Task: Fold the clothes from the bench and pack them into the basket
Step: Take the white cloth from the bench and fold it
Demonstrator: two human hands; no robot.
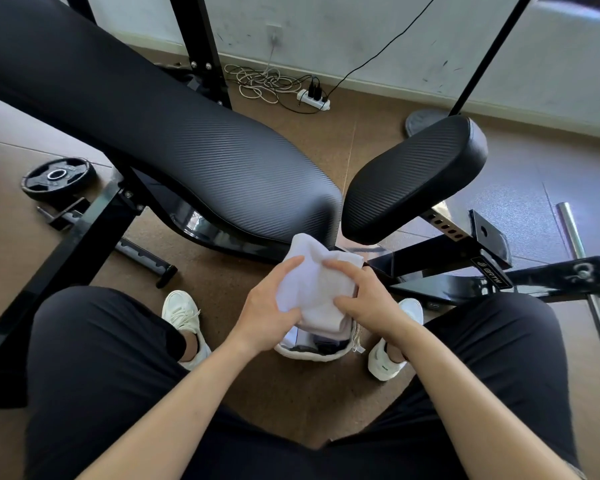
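White garment, folded into a compact bundle, is hanging in the air between the knees, held from both sides. Its long axis is running away from the person toward the bench, far end lifting up, near end dipping down.

Basket is sitting on the floor directly under the near end of the bundle, between the two white shoes. Only the near rim is showing; darker folded items are lying inside. The rest is hidden under the garment and hands. Judgement: the coming move is straight down and slightly toward the body, no sideways travel needed.

Left hand is clasping the left edge, thumb lying over the top, fingers curling beneath. Right hand is clasping the right edge, fingers bending over the cloth. Both are about equally near the basket; neither is favoured.

Bench pad is lying beyond the hands, with no clothing showing on its visible surface; seat pad likewise. Judgement: this is looking like a late item, possibly the last.

Weight plate is lying on the floor to the far left.
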